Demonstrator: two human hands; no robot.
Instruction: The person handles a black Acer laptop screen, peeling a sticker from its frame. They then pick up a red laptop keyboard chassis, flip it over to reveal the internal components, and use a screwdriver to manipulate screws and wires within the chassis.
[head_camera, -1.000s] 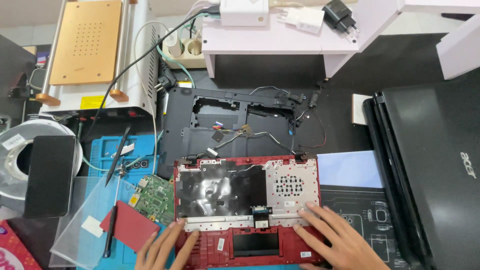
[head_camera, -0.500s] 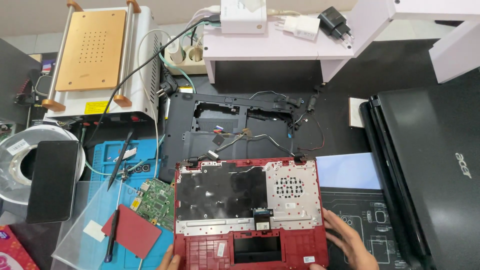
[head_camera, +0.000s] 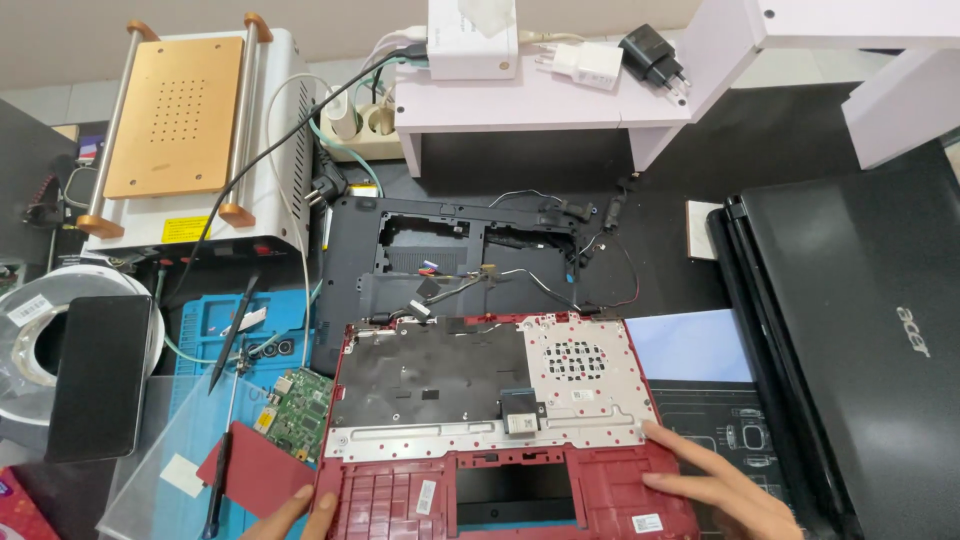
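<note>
White stickers (head_camera: 648, 522) on red casing (head_camera: 620, 490)

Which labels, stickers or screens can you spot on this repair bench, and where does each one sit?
Dark phone screen: far left, propped on a tape roll, blank black rectangle.
Yellow sticker: front of the white heating machine, small rectangle.
White stickers: on the red laptop cover, near the right hand.
Closed black laptop: far right.

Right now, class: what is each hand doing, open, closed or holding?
Left hand: fingertips on red laptop cover edge; grip cannot be told.
Right hand: open, flat on cover.
</note>
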